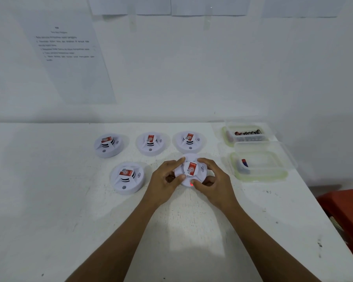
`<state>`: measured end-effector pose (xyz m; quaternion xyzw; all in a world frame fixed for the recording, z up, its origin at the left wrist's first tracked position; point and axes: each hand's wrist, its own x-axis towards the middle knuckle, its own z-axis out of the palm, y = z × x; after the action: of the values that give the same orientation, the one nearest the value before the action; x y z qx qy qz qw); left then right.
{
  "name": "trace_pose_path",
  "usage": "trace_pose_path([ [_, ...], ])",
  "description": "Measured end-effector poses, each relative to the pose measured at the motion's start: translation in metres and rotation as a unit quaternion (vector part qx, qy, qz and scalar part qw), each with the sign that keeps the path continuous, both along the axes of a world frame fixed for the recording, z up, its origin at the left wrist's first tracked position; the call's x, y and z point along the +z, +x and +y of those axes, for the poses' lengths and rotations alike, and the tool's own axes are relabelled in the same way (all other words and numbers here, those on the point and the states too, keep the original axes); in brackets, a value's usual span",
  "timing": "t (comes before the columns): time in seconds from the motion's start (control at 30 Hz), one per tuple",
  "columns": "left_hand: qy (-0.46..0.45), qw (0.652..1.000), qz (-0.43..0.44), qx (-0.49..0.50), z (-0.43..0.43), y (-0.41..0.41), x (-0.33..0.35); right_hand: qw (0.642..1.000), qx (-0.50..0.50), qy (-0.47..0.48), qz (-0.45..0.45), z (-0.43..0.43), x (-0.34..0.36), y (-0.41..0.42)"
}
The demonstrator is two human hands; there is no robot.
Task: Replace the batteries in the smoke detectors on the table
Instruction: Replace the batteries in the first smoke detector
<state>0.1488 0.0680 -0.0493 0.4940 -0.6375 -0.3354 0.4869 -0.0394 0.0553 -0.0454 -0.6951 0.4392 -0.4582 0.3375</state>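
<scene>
Table (73, 224): white painted top, scuffed, with dark specks toward the near and right edges. Both forearms reach in from six o'clock. The left hand (166, 180) grips the held smoke detector (191, 169) on its nine o'clock side, forefinger on the far rim and thumb on the near rim. The right hand (213, 181) grips the three o'clock side with fingers curled round the rim, its thumb at six o'clock beside a lit red lamp (191, 184). The detector sits at table centre, red label up. At its nine o'clock, just beside the left hand, lies the near-row detector (127, 178). Beyond lies a row of three: left detector (108, 144) at ten o'clock, middle detector (151, 143) at eleven, right detector (189, 140) at twelve. At three o'clock stands the near clear container (259, 177), holding a red and blue battery (244, 162); behind it, at two o'clock, the far clear container (250, 138) holds a row of batteries (248, 132). A red object (346, 210) stands off the table's right edge at four o'clock. The white wall (212, 68) meets the table's far edge; it carries a printed sheet (69, 58) at eleven o'clock, text illegible, and taped papers (130, 5) along the top.
</scene>
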Motion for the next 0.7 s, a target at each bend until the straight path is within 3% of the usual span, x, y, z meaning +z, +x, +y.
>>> trace_pose_path([
  [0.7,-0.010,1.000,0.014,0.007,0.0002,0.0007,-0.0012,0.995,0.033,0.083,-0.053,-0.0057,-0.0019,-0.0083],
])
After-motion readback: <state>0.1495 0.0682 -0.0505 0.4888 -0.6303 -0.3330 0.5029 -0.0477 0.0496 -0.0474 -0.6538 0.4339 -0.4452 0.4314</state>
